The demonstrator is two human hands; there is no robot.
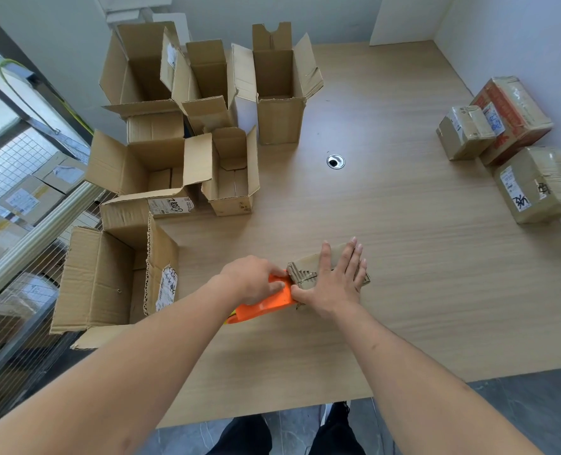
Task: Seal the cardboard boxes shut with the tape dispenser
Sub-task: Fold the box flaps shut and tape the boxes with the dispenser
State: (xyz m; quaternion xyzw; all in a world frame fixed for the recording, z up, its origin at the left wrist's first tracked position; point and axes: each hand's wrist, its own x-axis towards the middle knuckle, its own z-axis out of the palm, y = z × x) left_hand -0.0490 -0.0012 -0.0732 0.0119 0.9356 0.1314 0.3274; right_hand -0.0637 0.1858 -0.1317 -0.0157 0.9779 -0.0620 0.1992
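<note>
Low in the middle of the frame, the right hand (333, 284) lies flat with straight fingers on a small cardboard box (308, 274) on the wooden bench (404, 257). The left hand (253, 280) grips the orange tape dispenser (269, 302), touching the box's left side. Open boxes (174, 142) stand at upper left, taped boxes (515, 146) at right.

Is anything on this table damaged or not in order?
The small box under the right hand has a ragged, torn edge beside the orange tape dispenser. The sealed boxes at the right look crumpled. Nothing is spilled.
</note>
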